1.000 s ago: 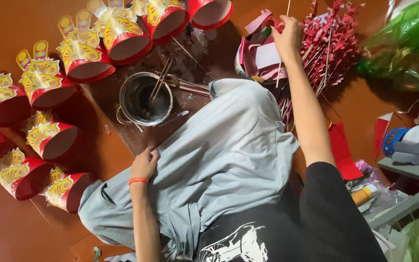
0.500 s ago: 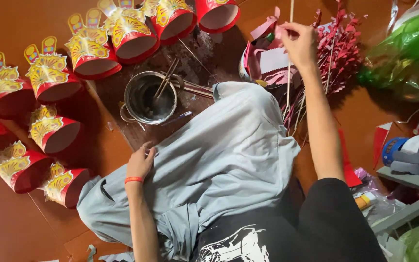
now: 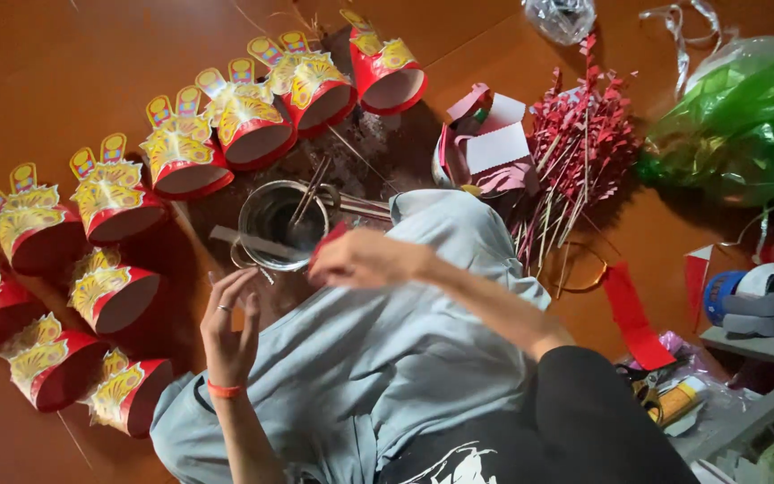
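Pinched at one end in the blurred right hand (image 3: 365, 260), together with what looks like a small red scrap: a pale thin flat strip (image 3: 257, 244), reaching out across the rim of the round grey metal tin (image 3: 272, 215). Just beside the strip's free end, the left hand (image 3: 230, 323), fingers spread and loose, holding nothing, raised over the pale blue-grey cloth (image 3: 387, 358) on the lap. Inside the tin, a few thin sticks leaning on the rim. Around the tin, in an arc on the brown floor (image 3: 64, 81), about ten red paper rings with yellow fan-shaped crests (image 3: 181, 157), all looking finished and set aside. To the right, a heap of red fringed sticks (image 3: 575, 143) lying unused, with pink and white paper cut-outs (image 3: 494, 143) next to it and a loose red paper strip (image 3: 633, 314) nearer the body. Further out, a crumpled green plastic bag (image 3: 745, 116). Judging by this: a good part made, one piece in hand, and plenty of stock left for more.
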